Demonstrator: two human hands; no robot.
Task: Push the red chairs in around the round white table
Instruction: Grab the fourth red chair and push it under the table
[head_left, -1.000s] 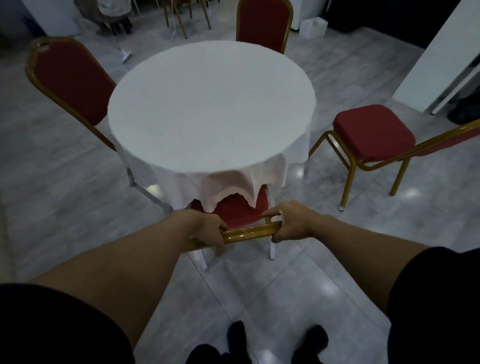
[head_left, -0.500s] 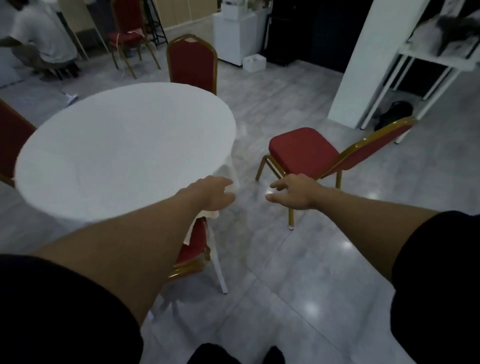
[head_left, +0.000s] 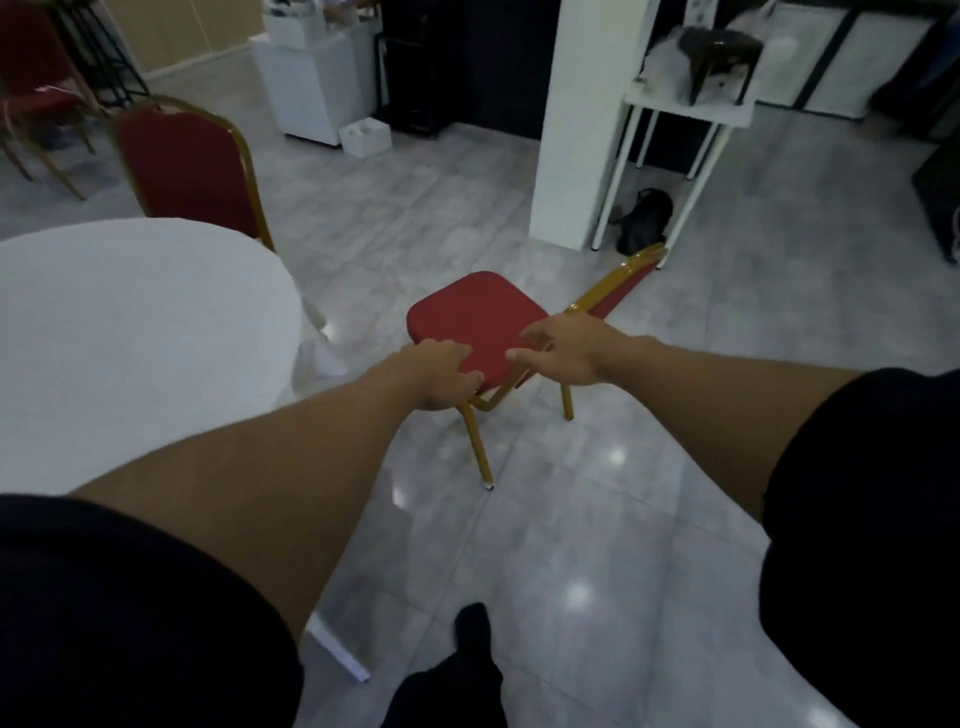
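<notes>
A red chair with a gold frame (head_left: 475, 319) stands out on the floor to the right of the round white table (head_left: 130, 332), its seat toward the table and its back (head_left: 618, 291) pointing away. My left hand (head_left: 441, 374) and my right hand (head_left: 563, 353) are stretched out in front of the seat's near edge, fingers apart, holding nothing. I cannot tell whether they touch the seat. A second red chair (head_left: 187, 166) stands upright at the table's far side, close to its edge.
A white pillar (head_left: 582, 119) and a white shelf unit (head_left: 691, 109) stand behind the loose chair, with a dark bag (head_left: 644, 218) on the floor under the shelf. A white cabinet (head_left: 317, 78) and small box (head_left: 366, 135) are at the back. Grey tiled floor (head_left: 597, 519) spreads around.
Both hands let go of the near chair's back, which now sits tucked under the table out of view. I turned right, and my hands reached out toward the loose chair's seat.
</notes>
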